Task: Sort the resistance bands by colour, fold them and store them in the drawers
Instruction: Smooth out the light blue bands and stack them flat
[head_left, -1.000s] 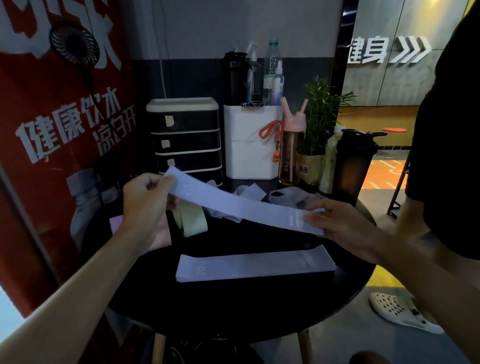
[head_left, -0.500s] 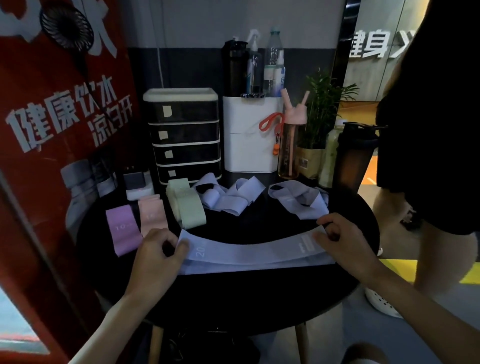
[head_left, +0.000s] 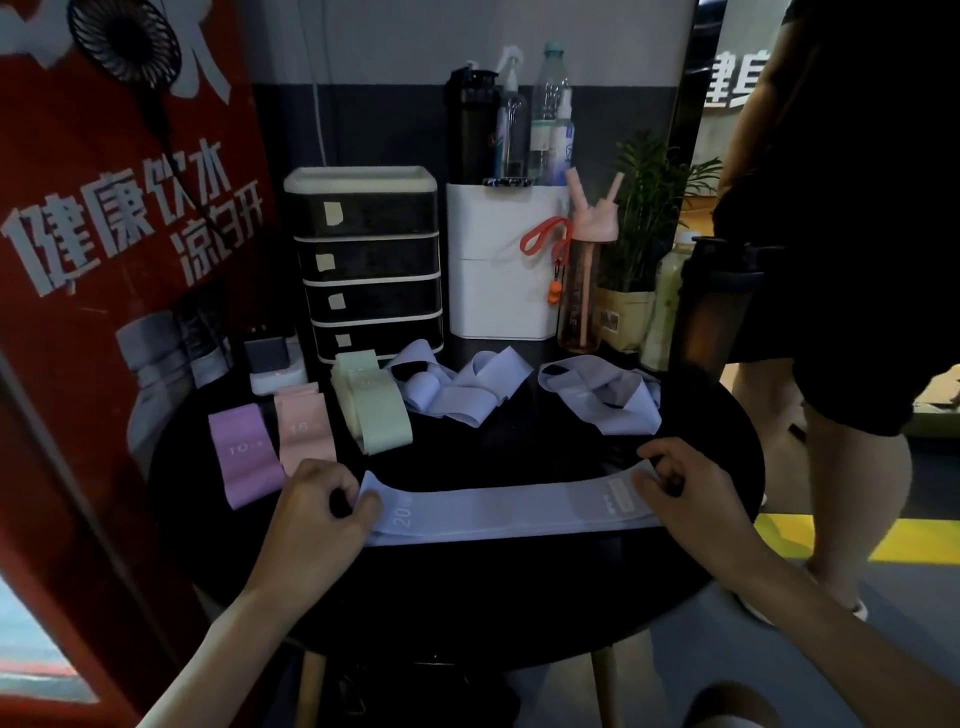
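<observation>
My left grip (head_left: 311, 514) pinches one end of a lavender band (head_left: 493, 512); my right grip (head_left: 685, 493) pinches the other end; the band lies flat across the black worktop (head_left: 519, 597), well in front of the drawers (head_left: 369, 270).

Round black table (head_left: 467, 613) bears drawer unit (head_left: 371, 265), white box (head_left: 501, 280), pink bottle (head_left: 582, 291), potted plant (head_left: 641, 218), resistance bands (head_left: 493, 512).

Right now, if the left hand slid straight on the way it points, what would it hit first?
Probably the pale green band, which lies just beyond the left hand as it pinches one end of the lavender band. Depth is hard to judge.
</observation>
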